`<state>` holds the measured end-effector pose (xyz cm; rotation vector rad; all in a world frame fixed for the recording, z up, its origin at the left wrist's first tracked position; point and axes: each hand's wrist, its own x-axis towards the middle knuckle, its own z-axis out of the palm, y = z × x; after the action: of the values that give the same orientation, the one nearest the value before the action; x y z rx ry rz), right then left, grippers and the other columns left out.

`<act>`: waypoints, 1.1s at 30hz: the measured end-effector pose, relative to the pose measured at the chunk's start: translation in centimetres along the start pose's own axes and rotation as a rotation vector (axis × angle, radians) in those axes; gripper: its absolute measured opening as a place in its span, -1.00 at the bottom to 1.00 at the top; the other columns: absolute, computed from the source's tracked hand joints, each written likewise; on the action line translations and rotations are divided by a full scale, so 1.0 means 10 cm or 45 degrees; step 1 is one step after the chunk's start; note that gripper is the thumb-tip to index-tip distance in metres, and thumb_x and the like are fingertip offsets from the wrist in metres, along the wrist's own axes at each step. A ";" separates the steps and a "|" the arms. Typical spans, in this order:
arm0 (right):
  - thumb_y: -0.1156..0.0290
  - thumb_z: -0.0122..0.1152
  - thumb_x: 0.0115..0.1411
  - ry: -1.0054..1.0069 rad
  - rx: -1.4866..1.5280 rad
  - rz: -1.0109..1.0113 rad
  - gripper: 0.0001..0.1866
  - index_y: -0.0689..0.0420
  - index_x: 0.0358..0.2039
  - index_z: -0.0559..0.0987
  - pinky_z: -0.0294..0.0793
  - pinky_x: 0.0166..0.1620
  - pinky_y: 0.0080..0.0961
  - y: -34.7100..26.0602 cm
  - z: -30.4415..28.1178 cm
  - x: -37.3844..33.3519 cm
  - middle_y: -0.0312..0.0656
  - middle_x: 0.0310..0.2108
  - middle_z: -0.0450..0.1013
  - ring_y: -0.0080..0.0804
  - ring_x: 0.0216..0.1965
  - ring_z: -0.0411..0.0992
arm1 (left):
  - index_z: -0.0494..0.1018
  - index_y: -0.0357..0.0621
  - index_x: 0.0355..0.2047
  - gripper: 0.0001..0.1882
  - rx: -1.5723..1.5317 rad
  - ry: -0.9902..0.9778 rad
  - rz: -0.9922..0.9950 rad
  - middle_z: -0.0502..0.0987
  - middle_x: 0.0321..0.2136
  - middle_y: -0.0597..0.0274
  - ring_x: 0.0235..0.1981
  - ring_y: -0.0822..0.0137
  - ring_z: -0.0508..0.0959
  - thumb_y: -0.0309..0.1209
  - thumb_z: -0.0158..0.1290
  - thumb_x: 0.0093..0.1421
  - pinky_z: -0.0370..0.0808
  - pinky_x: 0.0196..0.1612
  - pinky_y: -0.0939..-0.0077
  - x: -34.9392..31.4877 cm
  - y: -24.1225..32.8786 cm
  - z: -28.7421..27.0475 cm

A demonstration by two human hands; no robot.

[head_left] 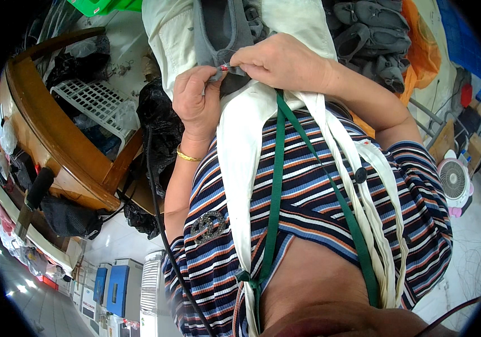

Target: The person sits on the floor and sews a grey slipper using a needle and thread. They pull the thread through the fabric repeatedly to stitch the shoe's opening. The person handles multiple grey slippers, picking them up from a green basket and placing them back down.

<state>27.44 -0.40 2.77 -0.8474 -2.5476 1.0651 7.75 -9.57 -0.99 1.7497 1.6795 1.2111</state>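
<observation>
A grey cloth shoe [242, 33] lies in my lap with its opening toward me, on cream-coloured cloth. My left hand [197, 98] is closed in a pinch at the shoe's near end, thumb and forefinger on the grey fabric. My right hand [285, 63] comes in from the other side, its thumb and fingers pinched together. A small red and silver piece [226, 67] shows between the two hands' fingertips, at the right fingers; its exact kind is too small to tell. A thin loop of thread seems to stand by the fingertips.
Several grey shoes [372, 33] are piled at the far right, beside an orange bag [423, 48]. At left stand a curved wooden furniture piece [43, 123], a white plastic basket [91, 101] and a black plastic bag [161, 123]. A small fan [454, 178] is at right.
</observation>
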 end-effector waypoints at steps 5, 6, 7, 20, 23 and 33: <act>0.44 0.14 0.20 -0.001 -0.046 0.002 -0.84 0.13 -0.22 0.59 0.49 -0.42 -0.37 -0.02 0.04 0.02 -0.08 -0.54 0.52 -0.17 -0.51 0.53 | 0.56 -0.13 -0.37 -0.78 0.030 0.010 0.018 0.59 -0.42 0.20 -0.38 0.22 0.54 -0.61 0.28 -0.07 0.47 -0.29 0.44 -0.01 -0.02 -0.01; 0.43 0.14 0.20 -0.003 -0.085 -0.001 -0.85 0.14 -0.23 0.58 0.49 -0.43 -0.36 -0.04 0.05 0.01 -0.08 -0.55 0.51 -0.17 -0.52 0.53 | 0.57 -0.13 -0.38 -0.78 0.041 0.010 0.019 0.59 -0.43 0.20 -0.39 0.22 0.54 -0.61 0.28 -0.07 0.47 -0.30 0.44 -0.01 -0.02 -0.01; 0.43 0.14 0.20 -0.006 -0.124 -0.005 -0.86 0.15 -0.24 0.56 0.49 -0.44 -0.35 -0.07 0.06 0.01 -0.08 -0.57 0.51 -0.16 -0.53 0.52 | 0.57 -0.13 -0.38 -0.78 0.054 0.009 0.018 0.58 -0.44 0.20 -0.40 0.22 0.54 -0.61 0.29 -0.07 0.46 -0.31 0.44 -0.01 -0.01 -0.02; 0.42 0.09 0.20 0.077 -0.123 0.024 -0.88 0.17 -0.31 0.41 0.44 -0.53 -0.25 -0.04 0.33 0.10 -0.06 -0.66 0.44 -0.04 -0.58 0.49 | 0.59 -0.13 -0.36 -0.80 0.112 0.042 0.014 0.56 -0.49 0.19 -0.47 0.23 0.51 -0.57 0.30 -0.05 0.45 -0.38 0.44 -0.05 0.00 -0.02; 0.36 0.06 0.26 0.093 -0.008 0.086 -0.87 0.15 -0.27 0.41 0.45 -0.50 -0.23 -0.05 0.31 0.04 -0.04 -0.62 0.47 -0.04 -0.54 0.50 | 0.61 -0.19 -0.32 -0.82 0.056 0.040 -0.086 0.60 -0.42 0.18 -0.45 0.36 0.54 -0.51 0.32 0.04 0.48 -0.34 0.54 -0.02 0.06 -0.01; 0.23 0.09 0.32 0.078 0.392 0.290 -0.73 0.20 -0.25 0.40 0.42 -0.42 -0.26 -0.03 0.25 0.15 0.00 -0.54 0.48 -0.03 -0.49 0.48 | 0.59 -0.16 -0.30 -0.75 0.032 0.002 -0.083 0.58 -0.43 0.18 -0.41 0.24 0.54 -0.59 0.29 -0.04 0.47 -0.33 0.46 -0.06 0.02 -0.02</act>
<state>25.07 -1.11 1.20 -1.0789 -2.1960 1.4284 7.79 -10.20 -0.88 1.6947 1.7459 1.1680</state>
